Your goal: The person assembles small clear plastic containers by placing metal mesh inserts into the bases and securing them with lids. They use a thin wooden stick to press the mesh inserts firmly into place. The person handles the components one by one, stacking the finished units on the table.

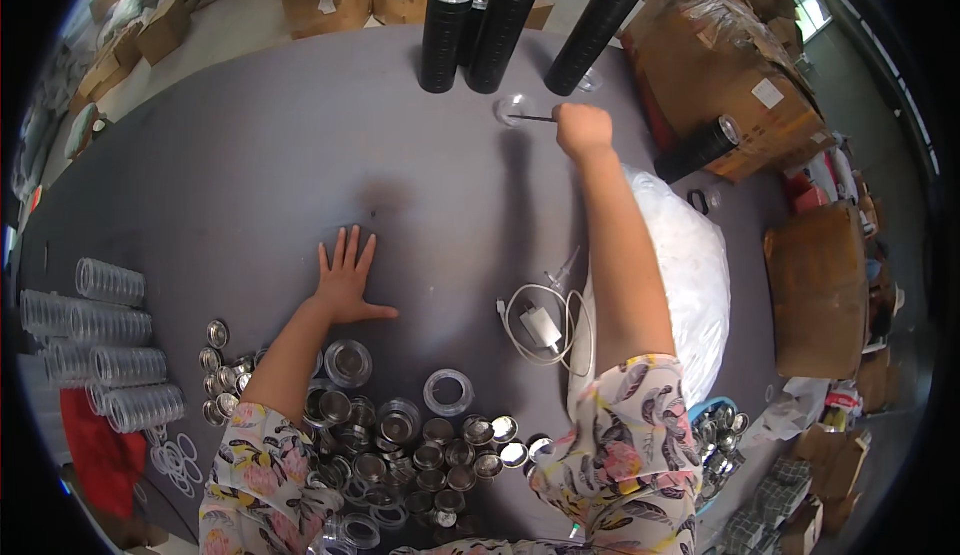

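On the grey table my left hand lies flat with its fingers spread, holding nothing. My right hand reaches far out and is closed on a thin dark rod; the exact kind of tool does not show. The rod's tip meets a small clear round dish or lid at the far side. Just beyond it stand tall black cylinders with clear tops, and another black cylinder leans to their right. Below my left hand sits a round metal-and-clear lid.
Many metal caps are heaped near me. Stacked clear lids line the left edge. A white charger with cable lies beside a large white plastic bag. A cardboard box and a fallen black cylinder are at the right.
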The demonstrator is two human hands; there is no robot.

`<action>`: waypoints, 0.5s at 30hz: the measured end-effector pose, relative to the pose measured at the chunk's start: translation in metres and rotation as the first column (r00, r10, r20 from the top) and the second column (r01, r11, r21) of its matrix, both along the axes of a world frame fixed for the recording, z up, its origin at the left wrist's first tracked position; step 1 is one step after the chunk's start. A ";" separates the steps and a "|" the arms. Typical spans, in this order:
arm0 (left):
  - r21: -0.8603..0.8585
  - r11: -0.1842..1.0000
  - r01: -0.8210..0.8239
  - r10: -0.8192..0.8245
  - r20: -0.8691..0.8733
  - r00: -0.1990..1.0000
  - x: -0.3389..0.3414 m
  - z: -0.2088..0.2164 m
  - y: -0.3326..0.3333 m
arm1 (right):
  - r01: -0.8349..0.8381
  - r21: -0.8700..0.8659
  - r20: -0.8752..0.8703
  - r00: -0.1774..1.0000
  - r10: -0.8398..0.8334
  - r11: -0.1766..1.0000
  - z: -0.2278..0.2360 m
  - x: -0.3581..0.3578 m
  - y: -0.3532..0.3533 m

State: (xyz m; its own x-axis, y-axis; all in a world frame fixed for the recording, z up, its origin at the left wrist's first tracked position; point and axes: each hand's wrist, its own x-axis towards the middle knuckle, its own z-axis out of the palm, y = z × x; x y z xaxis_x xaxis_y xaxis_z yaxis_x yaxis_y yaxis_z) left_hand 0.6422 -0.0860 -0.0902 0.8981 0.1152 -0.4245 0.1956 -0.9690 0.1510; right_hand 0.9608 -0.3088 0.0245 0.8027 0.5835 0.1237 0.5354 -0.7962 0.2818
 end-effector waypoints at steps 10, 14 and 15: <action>-0.102 0.992 -0.080 0.087 0.067 0.994 0.004 -0.015 0.005 | -0.429 0.120 -0.728 0.576 0.373 0.895 0.089 -0.138 -0.042; -0.108 0.989 -0.101 0.106 0.040 0.994 0.005 -0.013 0.004 | -0.168 0.415 -0.842 0.300 0.448 0.894 0.103 -0.111 -0.076; -0.106 0.988 -0.110 0.114 0.032 0.993 0.004 -0.012 0.004 | -0.196 0.345 -0.754 0.525 0.395 0.918 0.102 -0.094 -0.087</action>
